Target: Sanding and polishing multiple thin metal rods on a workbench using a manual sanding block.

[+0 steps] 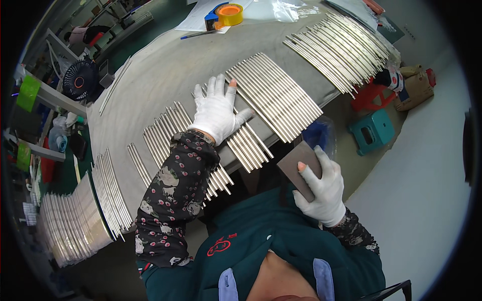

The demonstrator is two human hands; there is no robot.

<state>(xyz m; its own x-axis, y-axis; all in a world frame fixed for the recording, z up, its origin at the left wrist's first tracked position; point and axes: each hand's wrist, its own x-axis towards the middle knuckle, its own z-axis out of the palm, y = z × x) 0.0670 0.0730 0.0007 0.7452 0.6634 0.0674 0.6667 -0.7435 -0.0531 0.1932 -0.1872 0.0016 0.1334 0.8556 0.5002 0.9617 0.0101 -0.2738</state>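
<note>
My left hand point(217, 111), in a white glove with one fingertip bare, lies palm down with fingers spread on a row of thin metal rods point(247, 148). The rods run under the palm and stick out past the table's near edge. My right hand point(325, 189), also gloved with bare skin at a fingertip, grips a flat grey-brown rectangular pad point(300, 168) just off that edge. Right of my left hand is a neat, close-set group of metal rods point(275, 95). Further left, more rods point(163, 134) lie side by side, partly hidden by my left sleeve.
More rods point(341, 52) cover the far right of the grey table point(165, 65), with bundles point(75, 220) at the near left. Yellow tape point(230, 15) and a pen point(201, 34) lie at the back. A black fan point(80, 80) stands left; a teal stool point(372, 131) is right.
</note>
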